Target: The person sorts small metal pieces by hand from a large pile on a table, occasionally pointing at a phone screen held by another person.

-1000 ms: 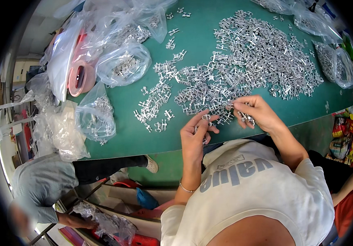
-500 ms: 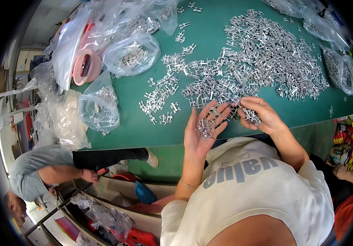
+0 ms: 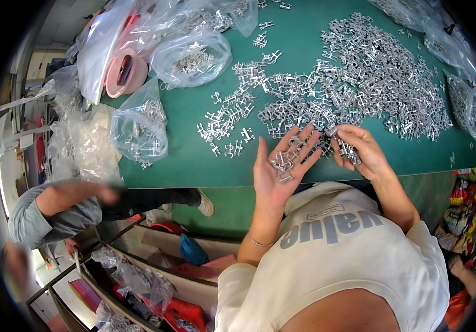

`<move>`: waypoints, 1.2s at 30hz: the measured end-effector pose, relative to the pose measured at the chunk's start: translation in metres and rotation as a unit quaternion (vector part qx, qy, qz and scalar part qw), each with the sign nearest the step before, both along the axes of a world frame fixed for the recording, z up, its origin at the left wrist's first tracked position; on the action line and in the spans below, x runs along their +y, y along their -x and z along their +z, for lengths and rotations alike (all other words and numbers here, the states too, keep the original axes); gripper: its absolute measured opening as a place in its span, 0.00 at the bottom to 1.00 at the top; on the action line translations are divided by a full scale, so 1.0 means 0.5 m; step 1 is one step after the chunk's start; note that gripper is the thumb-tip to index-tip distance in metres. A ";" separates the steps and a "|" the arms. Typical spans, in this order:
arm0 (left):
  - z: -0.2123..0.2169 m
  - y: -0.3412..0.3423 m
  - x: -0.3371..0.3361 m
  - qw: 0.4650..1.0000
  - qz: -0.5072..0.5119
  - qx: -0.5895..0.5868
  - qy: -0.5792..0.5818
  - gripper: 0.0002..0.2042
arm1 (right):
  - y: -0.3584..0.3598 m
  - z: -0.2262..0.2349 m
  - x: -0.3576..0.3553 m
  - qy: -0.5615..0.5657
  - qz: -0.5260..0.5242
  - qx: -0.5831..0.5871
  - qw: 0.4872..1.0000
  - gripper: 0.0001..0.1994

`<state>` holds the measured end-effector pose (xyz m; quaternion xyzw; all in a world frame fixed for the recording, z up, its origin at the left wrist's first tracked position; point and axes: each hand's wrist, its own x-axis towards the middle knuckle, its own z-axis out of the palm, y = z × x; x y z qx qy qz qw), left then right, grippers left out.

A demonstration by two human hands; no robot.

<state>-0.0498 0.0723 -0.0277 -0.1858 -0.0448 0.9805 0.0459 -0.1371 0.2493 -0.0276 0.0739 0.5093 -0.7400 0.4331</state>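
My left hand (image 3: pixel 272 187) is palm up at the near edge of the green table (image 3: pixel 188 172), fingers spread, with several small silvery H-shaped metal pieces (image 3: pixel 284 164) resting on its palm and fingers. Beside it, my right hand (image 3: pixel 370 154) has its fingers curled round a cluster of similar metal pieces (image 3: pixel 349 152). Its thumb and fingertip come together at one piece near the pile. Just beyond both hands lies a loose spread of these pieces (image 3: pixel 299 108), joining a larger heap (image 3: pixel 387 72) at the far right. A smaller scatter (image 3: pixel 221 122) lies to the left.
Clear plastic bags of metal pieces stand at the left (image 3: pixel 141 130), far left (image 3: pixel 191 61) and right (image 3: pixel 473 108). A pink tub (image 3: pixel 129 77) holds a dark red object. Below the table at left, a person in a grey shirt (image 3: pixel 27 216) is beside open drawers (image 3: pixel 166 243).
The view has shifted, so the table contents appear further right. My left hand's fingers have spread wider with pieces on the palm. The person at left has raised an arm.
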 end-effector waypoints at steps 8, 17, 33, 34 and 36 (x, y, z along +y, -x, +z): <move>0.011 -0.006 0.003 0.995 -0.009 -0.021 0.095 0.32 | -0.001 0.003 -0.006 0.018 -0.009 0.042 0.999 0.09; 0.030 -0.008 0.000 0.999 0.037 -0.012 0.028 0.26 | -0.007 -0.011 -0.016 -0.131 -0.015 0.179 0.975 0.09; -0.029 -0.095 -0.100 0.518 0.078 -0.233 0.820 0.12 | 0.003 0.006 -0.041 0.013 0.040 0.068 0.997 0.13; -0.030 -0.096 -0.110 0.421 0.069 -0.239 0.872 0.13 | 0.007 -0.008 -0.043 0.122 0.037 -0.038 0.991 0.14; -0.034 -0.095 -0.124 0.312 0.069 -0.245 0.915 0.15 | 0.005 -0.005 -0.073 0.203 -0.041 -0.215 0.954 0.14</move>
